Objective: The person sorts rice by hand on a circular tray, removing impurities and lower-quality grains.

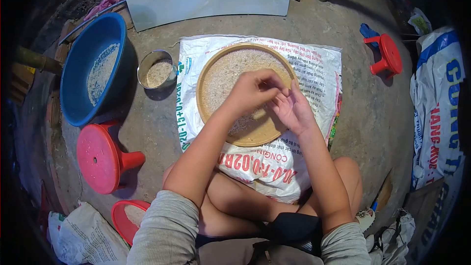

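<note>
I have both hands over a round tan tray (260,140), toward its right side. The left hand (248,91) is turned mostly palm down, its fingers curled and narrow, thumb and forefinger drawn near each other; I cannot tell whether a grain is pinched between them. The right hand (297,113) is palm up just beside it, its fingers loosely bent and partly spread. Their fingertips come together near the tray's right rim, and I cannot make out whether they touch.

The pale grain (221,73) lies in the tray below the fingers, spread thickly across the far and left parts, while the near edge shows bare tan surface. The tray rests on a flattened white printed sack (289,181) on the floor (363,122). Left of the sack I see a metal pot (172,73) with grain in it, and beyond that a tilted blue basin (78,76) holding more. A larger red stool (95,157) stands nearer on that side.
</note>
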{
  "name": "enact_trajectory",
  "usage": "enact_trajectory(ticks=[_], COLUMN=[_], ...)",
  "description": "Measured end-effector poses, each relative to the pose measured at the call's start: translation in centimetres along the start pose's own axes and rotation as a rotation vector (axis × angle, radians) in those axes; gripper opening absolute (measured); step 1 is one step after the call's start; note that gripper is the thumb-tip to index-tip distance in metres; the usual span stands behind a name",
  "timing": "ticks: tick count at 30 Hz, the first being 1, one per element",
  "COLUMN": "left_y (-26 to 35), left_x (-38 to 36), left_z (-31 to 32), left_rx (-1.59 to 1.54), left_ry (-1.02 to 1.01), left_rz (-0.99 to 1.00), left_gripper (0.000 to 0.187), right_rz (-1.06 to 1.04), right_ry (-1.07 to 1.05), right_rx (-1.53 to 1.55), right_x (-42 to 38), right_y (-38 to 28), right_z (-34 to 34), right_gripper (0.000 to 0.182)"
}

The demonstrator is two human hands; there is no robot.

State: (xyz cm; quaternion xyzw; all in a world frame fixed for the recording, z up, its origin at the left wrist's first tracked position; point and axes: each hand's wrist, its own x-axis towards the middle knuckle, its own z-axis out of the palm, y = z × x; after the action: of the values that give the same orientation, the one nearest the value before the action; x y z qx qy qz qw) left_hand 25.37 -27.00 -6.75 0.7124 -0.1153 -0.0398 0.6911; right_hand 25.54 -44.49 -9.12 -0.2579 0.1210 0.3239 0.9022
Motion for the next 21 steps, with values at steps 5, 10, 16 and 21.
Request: enact_trajectory(ticks=[5, 10, 16, 21], left_y=[-0.2, -0.9, -2.7, -1.1], left_x=[0.0, -1.0, -0.4, -0.2], left_z=[-2.3, -5.0, -4.5, -4.2], left_rx=[0.258, 0.865, 0.801, 0.437], left_ry=[0.110, 0.256, 0.050, 0.068], left_rz=[0.155, 0.172, 0.018, -0.091], left_gripper=[0.027, 0.038, 0.025, 0.017], right_rz=[0.024, -0.047, -0.089, -0.033], right_ry=[0.011, 0.100, 0.140, 0.127], right_rx=[0.142, 0.151, 0.159, 0.144], right_x=[0.3, 0.1, 0.2, 0.4], right_y=[0.0, -1.1, -1.2, -0.7], right_z=[0.0, 0.1, -0.1, 0.4], right_gripper=[0.048, 0.046, 0.046, 0.050])
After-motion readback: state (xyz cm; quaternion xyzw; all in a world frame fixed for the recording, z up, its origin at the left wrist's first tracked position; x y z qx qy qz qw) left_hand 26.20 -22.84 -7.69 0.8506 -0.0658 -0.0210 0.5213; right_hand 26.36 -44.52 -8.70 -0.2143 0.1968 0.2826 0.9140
